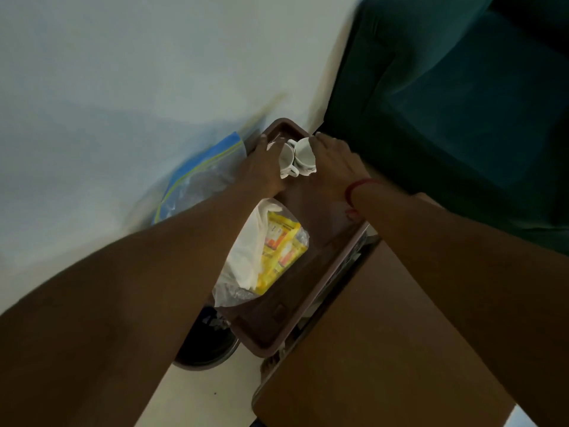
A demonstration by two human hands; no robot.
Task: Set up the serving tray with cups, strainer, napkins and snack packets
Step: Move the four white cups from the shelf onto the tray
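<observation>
A brown serving tray [278, 340] runs from the near middle to the far middle of the view. At its far end stand two white cups side by side, the left cup [286, 157] and the right cup [304, 152]. My left hand [261, 169] is wrapped against the left cup, fingertips near the tray's far rim. My right hand [334, 167], with a red thread on the wrist, lies over the side of the right cup. White napkins [246, 254] and a yellow snack packet [281, 248] in clear wrap lie in the tray's middle. No strainer shows.
A blue-edged clear zip bag [197, 180] lies on the white surface left of the tray. A dark green sofa [462, 103] fills the upper right. A brown tabletop [369, 349] sits at lower right, and a dark round object [206, 343] shows under the tray's near corner.
</observation>
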